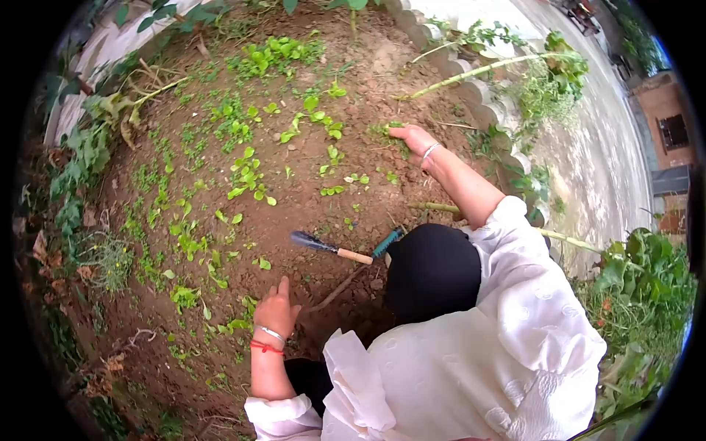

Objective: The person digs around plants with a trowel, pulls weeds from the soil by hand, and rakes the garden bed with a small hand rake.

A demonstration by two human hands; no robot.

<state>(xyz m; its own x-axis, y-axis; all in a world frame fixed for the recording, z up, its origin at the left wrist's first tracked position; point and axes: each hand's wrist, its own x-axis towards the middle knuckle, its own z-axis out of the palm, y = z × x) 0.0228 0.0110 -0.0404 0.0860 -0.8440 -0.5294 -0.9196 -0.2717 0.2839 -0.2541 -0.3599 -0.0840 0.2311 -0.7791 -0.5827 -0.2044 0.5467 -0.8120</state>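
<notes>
My right hand (414, 141), wearing a bracelet, reaches to the far side of the bed. Its fingers are closed on a small tuft of green plants (382, 129) at soil level. My left hand (277, 312), with a bracelet and a red string at the wrist, is low over the soil beside small seedlings (245, 314); its fingers are stretched out and hold nothing. Between the hands a trowel (315, 241) with a dark blade and wooden handle lies on the soil. A teal-handled tool (387, 242) touches or nearly touches it by my knee.
Leafy seedlings (248, 176) grow in scattered clumps across the brown soil (220, 279). A scalloped border (482, 103) edges the bed on the right, beside a concrete path (596, 140). Long plant stalks (471, 71) cross that border. Taller plants (640, 287) stand at the lower right.
</notes>
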